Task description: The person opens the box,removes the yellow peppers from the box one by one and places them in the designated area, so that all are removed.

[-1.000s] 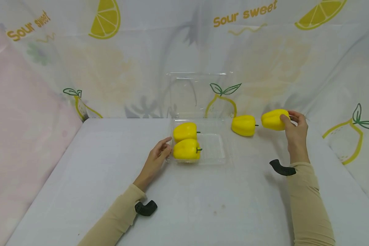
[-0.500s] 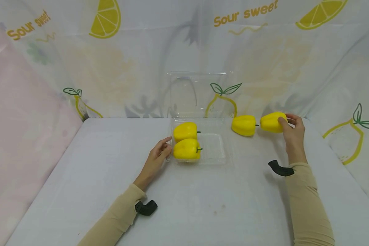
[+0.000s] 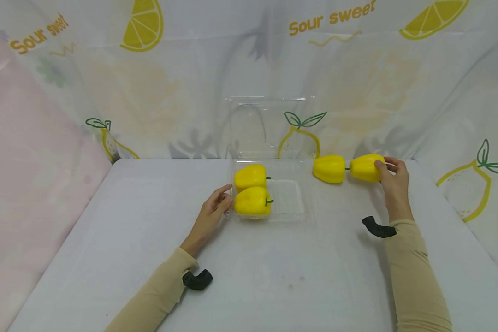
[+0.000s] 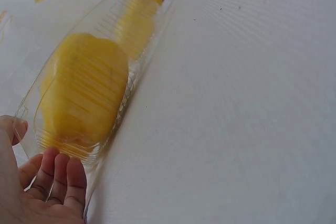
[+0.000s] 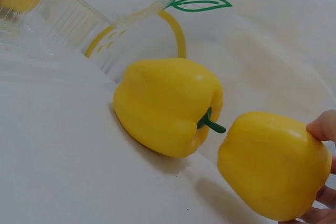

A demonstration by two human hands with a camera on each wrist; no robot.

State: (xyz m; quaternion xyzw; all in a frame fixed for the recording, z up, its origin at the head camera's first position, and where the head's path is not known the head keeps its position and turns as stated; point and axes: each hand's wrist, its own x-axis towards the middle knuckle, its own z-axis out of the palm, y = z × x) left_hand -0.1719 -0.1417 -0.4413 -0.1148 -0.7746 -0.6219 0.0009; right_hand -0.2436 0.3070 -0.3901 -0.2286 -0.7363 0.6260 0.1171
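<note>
My left hand (image 3: 214,206) holds the left edge of a clear plastic clamshell container (image 3: 288,198), its fingertips at the ribbed end wall in the left wrist view. Inside, on the left side, lie two yellow bell peppers, a rear bell pepper (image 3: 250,178) and a front bell pepper (image 3: 251,201), stems facing right. My right hand (image 3: 394,180) grips another yellow bell pepper (image 5: 273,166) by its right end, just above the table with its shadow below. Left of it a fourth-coloured-alike yellow bell pepper (image 5: 168,106) lies on its side, green stem close to the held one.
The container's transparent lid (image 3: 269,127) stands raised against the printed backdrop cloth (image 3: 199,83). A white table (image 3: 265,276) spreads out in front of both hands. Black curved mounts (image 3: 197,280) sit at the sleeve cuffs.
My right hand has moved left and slightly down with its bell pepper, bringing it nearer the loose one. The left hand, container and the peppers inside stay in place.
</note>
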